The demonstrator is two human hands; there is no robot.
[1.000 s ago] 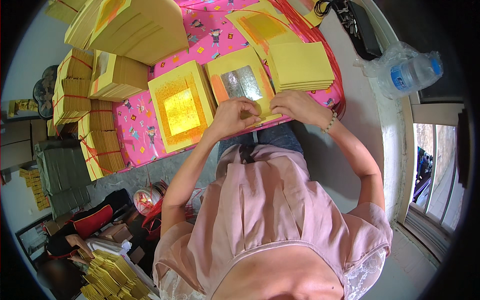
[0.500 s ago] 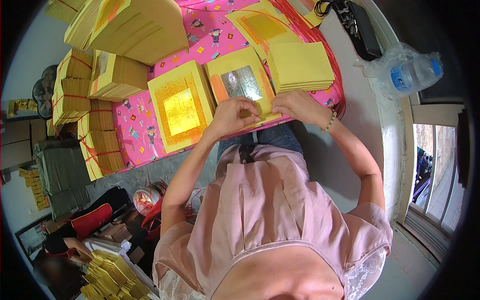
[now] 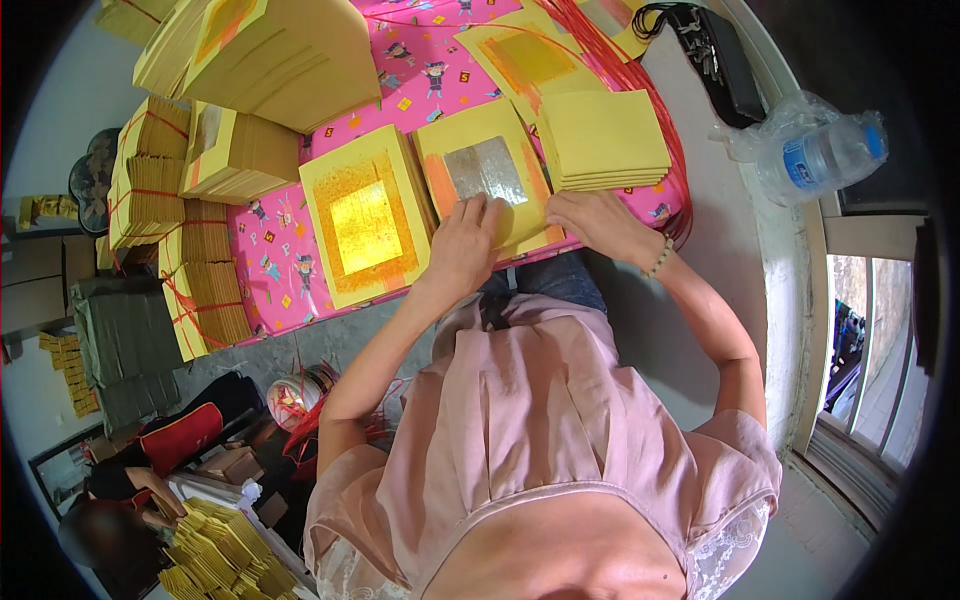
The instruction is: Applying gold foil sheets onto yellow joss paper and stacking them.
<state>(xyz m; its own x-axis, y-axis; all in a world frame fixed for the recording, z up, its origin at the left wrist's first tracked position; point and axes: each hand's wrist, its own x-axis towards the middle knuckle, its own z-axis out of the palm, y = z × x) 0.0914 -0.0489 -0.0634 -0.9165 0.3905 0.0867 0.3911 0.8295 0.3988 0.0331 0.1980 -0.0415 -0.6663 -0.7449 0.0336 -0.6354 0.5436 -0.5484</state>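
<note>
A yellow paper sheet point(image 3: 490, 165) with a silver square and orange side bands lies on a stack at the table's near edge. My left hand point(image 3: 463, 243) rests on it, fingers stretched out over the lower left of the silver square. At the sheet's near right corner, my right hand point(image 3: 598, 222) has its fingers bent and closed on the paper edge; the fingertips are partly hidden. To the left sits a stack of yellow paper with a gold square point(image 3: 368, 235). Plain folded yellow papers point(image 3: 605, 135) are piled just beyond my right hand.
Tall yellow paper stacks point(image 3: 300, 65) and red-tied bundles point(image 3: 205, 290) line the left of the pink patterned table point(image 3: 275, 270). Red strings point(image 3: 640, 85) hang along its right side. A plastic bottle point(image 3: 825, 160) and black bag point(image 3: 725, 75) lie right. Another person point(image 3: 130, 490) is at lower left.
My left hand has shifted from the sheet's near edge, fingers curled, to lie flatter on the paper and silver square. My right hand stays near the right corner.
</note>
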